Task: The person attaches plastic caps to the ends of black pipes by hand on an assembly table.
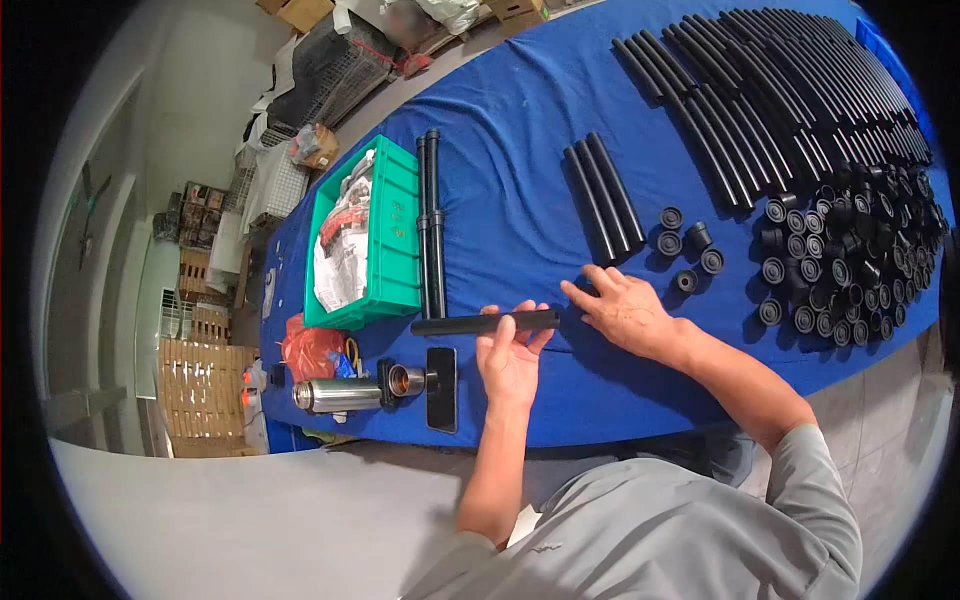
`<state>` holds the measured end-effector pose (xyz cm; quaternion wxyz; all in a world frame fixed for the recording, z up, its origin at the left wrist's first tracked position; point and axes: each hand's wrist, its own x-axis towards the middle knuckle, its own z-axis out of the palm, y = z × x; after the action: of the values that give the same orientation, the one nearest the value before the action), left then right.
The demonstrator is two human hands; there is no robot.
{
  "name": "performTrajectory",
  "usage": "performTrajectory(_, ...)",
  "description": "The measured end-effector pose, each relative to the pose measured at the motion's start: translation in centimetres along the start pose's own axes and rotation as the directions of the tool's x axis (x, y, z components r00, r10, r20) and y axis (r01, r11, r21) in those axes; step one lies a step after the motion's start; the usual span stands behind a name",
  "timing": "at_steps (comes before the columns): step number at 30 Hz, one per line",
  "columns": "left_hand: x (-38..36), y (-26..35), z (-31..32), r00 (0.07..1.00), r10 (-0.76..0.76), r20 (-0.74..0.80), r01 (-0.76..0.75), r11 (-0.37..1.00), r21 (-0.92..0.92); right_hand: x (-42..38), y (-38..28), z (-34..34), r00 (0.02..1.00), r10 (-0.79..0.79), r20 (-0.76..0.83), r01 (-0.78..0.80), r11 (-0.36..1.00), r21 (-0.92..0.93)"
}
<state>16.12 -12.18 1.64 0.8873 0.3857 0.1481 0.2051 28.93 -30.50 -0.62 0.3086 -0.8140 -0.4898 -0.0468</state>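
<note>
My left hand [510, 360] is closed around a straight black tube [455, 325], held level with the palm turned up. Just past the tube's right end is my right hand [628, 312], back of the hand up and fingers bent. A small dark shape shows between its fingertips, too hidden to name. Three black tubes [603, 198] lie side by side beyond the right hand. To its right, several loose black round caps [670, 243] rest on the blue cloth [500, 220].
Many black tubes [770, 90] lie in rows at the far right, above a pile of caps [845, 265]. Left are joined tubes [430, 220], a green crate [398, 235] with newspaper [347, 235], a phone [441, 390], a steel flask [340, 395] and a metal cup [405, 380].
</note>
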Motion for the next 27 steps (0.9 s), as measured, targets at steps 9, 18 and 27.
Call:
performTrajectory(9,4.2,-4.2,-1.2,1.0,0.025,-0.009,-0.025,1.0,-0.019,0.5,0.9,0.6,0.905,0.372,0.205,-0.386,0.519,0.763)
performTrajectory(18,3.9,-4.6,-1.0,0.994,0.048,0.098,-0.046,0.999,-0.028,0.4,0.9,1.5,0.903,0.351,0.246,-0.383,0.404,0.831)
performTrajectory(27,3.8,-4.8,-0.7,0.993,0.071,0.094,-0.071,0.997,-0.006,0.0,0.2,1.9,0.942,0.318,0.103,-0.279,0.578,0.767)
